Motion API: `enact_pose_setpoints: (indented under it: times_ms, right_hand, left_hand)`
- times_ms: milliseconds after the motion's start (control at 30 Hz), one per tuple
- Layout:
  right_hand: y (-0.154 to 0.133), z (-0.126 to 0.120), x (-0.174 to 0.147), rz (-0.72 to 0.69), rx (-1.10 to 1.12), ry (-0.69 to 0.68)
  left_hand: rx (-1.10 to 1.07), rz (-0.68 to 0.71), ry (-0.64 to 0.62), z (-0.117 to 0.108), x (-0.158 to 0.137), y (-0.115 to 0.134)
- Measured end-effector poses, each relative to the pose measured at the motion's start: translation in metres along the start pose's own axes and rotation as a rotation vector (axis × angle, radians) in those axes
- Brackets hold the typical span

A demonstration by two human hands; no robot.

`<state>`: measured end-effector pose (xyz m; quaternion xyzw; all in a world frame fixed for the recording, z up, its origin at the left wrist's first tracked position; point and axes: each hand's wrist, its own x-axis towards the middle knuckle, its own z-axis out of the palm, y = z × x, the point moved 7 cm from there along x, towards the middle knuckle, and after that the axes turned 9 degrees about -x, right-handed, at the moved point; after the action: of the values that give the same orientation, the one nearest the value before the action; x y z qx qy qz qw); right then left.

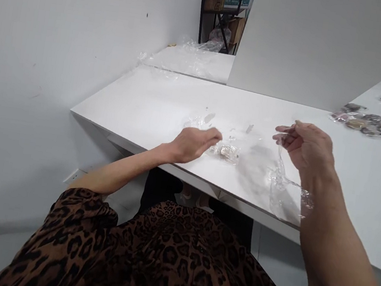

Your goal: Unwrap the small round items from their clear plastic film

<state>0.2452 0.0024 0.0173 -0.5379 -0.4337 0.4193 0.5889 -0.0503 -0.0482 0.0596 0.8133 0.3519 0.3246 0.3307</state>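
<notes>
Right hand (306, 146): grip holding crinkled transparent plastic film (280, 197), apparently by one edge so it drapes apart from the small glossy beige packet (229, 153) on the flat white tabletop (146, 100). Left hand (194, 144) beside packet, grip narrow (whether anything is pinched, cannot tell)

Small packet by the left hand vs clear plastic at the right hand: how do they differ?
Contents: the small packet has something brownish inside; the clear plastic shows nothing in it.
Pose: the small packet lies on the table by the left hand; the clear plastic trails down from the right hand's fingers.
Size: the small packet looks compact, the clear plastic longer.
Shared: both have shiny, see-through film.
</notes>
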Motion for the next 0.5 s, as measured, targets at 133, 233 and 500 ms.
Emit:
enact_pose_setpoints:
  times_ms: [133,233,500]
  right_hand:
    - [-0.059,-0.024,-0.021,-0.347,-0.065,0.207]
    - [-0.102,-0.018,-0.053,-0.613,-0.291,0.201]
    - [-0.078,0.089,-0.071,-0.751,-0.988,-0.517]
  left_hand:
    - [-0.132,-0.020,0.138,-0.024,0.031,0.009]
    - [-0.075,0.070,0.038,-0.025,0.038,0.027]
    - [0.381,0.480,-0.430,0.043,-0.044,0.044]
